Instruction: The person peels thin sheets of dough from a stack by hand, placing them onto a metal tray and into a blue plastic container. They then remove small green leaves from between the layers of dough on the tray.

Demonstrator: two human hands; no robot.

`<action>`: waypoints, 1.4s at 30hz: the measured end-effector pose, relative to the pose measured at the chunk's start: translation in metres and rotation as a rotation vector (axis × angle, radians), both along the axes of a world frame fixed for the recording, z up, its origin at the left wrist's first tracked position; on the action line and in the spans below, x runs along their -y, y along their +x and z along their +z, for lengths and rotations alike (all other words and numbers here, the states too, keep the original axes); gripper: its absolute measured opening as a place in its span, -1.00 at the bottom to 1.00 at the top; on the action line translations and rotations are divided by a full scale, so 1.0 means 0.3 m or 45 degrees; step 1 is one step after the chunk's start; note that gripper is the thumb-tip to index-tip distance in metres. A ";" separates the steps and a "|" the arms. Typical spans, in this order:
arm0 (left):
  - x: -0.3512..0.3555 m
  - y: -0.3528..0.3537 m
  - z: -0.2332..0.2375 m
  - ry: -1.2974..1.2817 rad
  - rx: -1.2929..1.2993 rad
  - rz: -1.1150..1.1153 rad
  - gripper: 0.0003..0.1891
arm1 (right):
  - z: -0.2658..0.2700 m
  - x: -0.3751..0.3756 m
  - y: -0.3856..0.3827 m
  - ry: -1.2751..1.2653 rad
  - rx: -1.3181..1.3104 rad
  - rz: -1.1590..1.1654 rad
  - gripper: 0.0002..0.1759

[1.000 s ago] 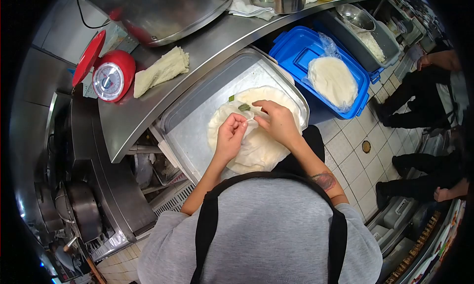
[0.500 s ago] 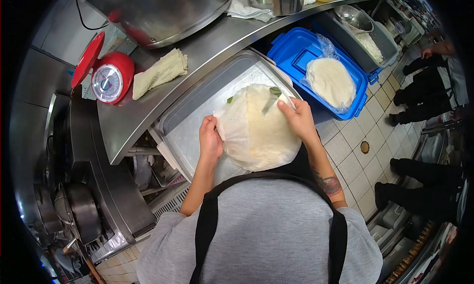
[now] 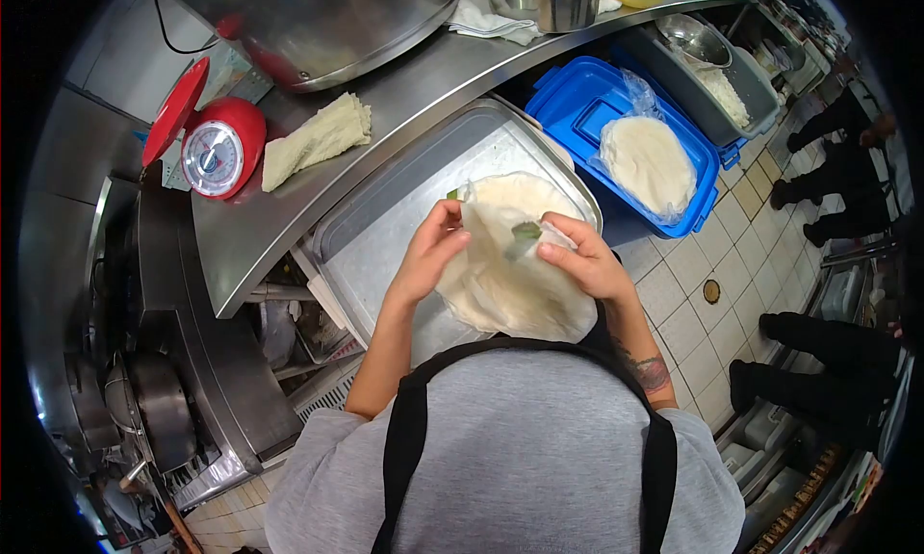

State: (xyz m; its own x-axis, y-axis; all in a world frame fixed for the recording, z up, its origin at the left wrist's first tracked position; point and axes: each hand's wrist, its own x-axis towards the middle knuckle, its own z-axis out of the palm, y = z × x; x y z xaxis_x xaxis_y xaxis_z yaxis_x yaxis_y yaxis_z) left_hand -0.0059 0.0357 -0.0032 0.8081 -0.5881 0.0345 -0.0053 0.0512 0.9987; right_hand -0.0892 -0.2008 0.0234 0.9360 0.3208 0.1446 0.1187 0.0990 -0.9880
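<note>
Over a grey-rimmed metal tray (image 3: pixel 375 217) I hold up a thin, pale, translucent sheet (image 3: pixel 491 241), creased between my hands. My left hand (image 3: pixel 428 251) pinches its left edge. At its right edge my right hand (image 3: pixel 587 256) grips with thumb and fingers, beside a dark green patch (image 3: pixel 526 231). Behind and beneath the sheet lies a pale, round, flat piece like a flatbread or dough disc (image 3: pixel 525 193). A bit of green shows near my left fingertips.
A red dial scale (image 3: pixel 214 154) and a folded cloth (image 3: pixel 318 142) sit on the steel counter (image 3: pixel 231 246) at left. To the right, a blue lid (image 3: pixel 568 97) bears a similar pale disc in plastic (image 3: pixel 650 164). Other people's dark-trousered legs (image 3: pixel 818 347) stand far right.
Both hands have come closer together and lifted the sheet's edges inward. It was spread wide over the round piece and now folds up, uncovering the piece's far side.
</note>
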 end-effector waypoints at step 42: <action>0.005 -0.087 -0.038 -0.110 -0.244 0.427 -0.76 | 0.104 0.068 -0.030 -0.499 0.449 -0.730 -0.82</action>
State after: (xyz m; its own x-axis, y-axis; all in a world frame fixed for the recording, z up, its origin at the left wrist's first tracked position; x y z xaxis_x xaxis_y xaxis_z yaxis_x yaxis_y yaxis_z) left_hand -0.0321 0.0342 -0.0147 0.9514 -0.2922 -0.0976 0.1498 0.1622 0.9753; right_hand -0.0982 -0.2212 0.0546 0.8909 -0.1106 0.4406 0.3595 -0.4213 -0.8326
